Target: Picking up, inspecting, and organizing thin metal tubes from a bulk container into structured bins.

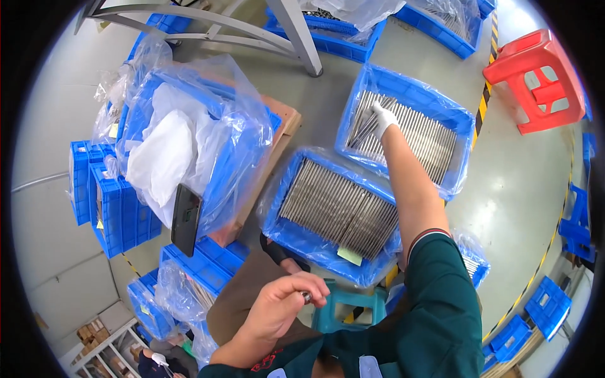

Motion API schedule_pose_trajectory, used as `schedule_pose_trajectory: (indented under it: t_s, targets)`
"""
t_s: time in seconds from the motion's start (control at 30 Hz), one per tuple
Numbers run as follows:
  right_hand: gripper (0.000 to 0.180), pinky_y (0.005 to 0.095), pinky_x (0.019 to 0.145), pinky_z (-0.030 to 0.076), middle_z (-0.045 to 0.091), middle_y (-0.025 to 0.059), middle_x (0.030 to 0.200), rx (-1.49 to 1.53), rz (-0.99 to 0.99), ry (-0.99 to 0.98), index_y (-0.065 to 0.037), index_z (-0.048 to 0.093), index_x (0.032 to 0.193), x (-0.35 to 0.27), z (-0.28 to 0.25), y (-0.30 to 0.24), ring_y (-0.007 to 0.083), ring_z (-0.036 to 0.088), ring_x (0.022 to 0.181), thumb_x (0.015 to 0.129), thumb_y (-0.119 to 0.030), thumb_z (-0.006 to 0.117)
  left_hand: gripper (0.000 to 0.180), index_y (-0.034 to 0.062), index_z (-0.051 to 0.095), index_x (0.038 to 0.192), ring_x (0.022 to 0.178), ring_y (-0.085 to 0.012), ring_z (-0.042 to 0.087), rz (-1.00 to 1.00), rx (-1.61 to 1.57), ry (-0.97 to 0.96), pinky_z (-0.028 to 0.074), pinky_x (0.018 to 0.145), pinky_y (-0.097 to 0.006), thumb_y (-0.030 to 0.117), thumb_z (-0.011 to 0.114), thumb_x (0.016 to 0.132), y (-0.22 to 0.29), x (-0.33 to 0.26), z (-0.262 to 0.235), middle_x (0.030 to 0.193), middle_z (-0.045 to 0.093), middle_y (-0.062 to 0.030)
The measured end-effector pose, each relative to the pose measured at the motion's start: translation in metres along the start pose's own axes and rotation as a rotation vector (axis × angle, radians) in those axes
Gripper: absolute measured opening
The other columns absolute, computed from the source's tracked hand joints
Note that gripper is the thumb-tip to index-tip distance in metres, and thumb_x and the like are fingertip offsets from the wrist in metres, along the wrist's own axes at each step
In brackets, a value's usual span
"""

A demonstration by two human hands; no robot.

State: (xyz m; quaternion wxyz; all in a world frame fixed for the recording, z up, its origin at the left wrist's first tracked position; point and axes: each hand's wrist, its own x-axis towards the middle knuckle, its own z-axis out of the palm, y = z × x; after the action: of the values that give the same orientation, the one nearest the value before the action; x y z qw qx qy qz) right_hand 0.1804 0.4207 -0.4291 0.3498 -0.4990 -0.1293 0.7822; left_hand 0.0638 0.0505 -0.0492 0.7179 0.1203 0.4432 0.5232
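Observation:
My left hand [277,305], bare, is closed in front of my body around a small metal piece [306,297]. Only its round, shiny end shows, so its length is hidden. My right hand [385,118] wears a white glove and reaches into the far blue crate [435,94]. Its fingers curl over a few slanted metal rods [363,130] at the crate's left side. Beside them, many straight rods [425,142] lie in a neat row. Nearer to me, a second plastic-lined blue crate [296,242] holds tightly packed metal rods [337,205], with a yellow-green paper slip [350,255] at its front.
On a wooden pallet [287,120] at left stands a large blue crate with plastic sheeting [161,148]; a dark phone-like device [186,219] is at its near edge. A red stool [539,79] is far right, a teal stool [353,305] below me. Grey metal legs [296,34] stand behind.

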Motion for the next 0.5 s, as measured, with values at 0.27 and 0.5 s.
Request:
schedule_pose_trajectory:
  t_s: [0.27, 0.5]
  targets:
    - [0.049, 0.0345, 0.085, 0.048, 0.063, 0.0175, 0.108, -1.109, -0.027, 0.413, -0.003, 0.064, 0.105, 0.068, -0.056, -0.010, 0.0297, 0.061, 0.101, 0.077, -0.042, 0.061, 0.023, -0.0018, 0.060, 0.097, 0.092, -0.0190, 0.055, -0.057, -0.028, -0.061, 0.043, 0.084, -0.032, 0.020, 0.056, 0.089, 0.004, 0.018, 0.001, 0.106, 0.055, -0.0144]
    - [0.046, 0.0399, 0.090, 0.045, 0.060, 0.0244, 0.110, -1.371, -0.064, 0.478, -0.001, 0.062, 0.107, -0.046, 0.030, -0.010, 0.0370, 0.057, 0.105, 0.077, -0.034, 0.054, 0.027, -0.0020, 0.060, 0.098, 0.092, -0.0186, 0.055, -0.041, 0.011, 0.042, 0.042, 0.085, -0.032, 0.024, 0.057, 0.089, 0.008, 0.003, -0.001, 0.106, 0.055, -0.0145]
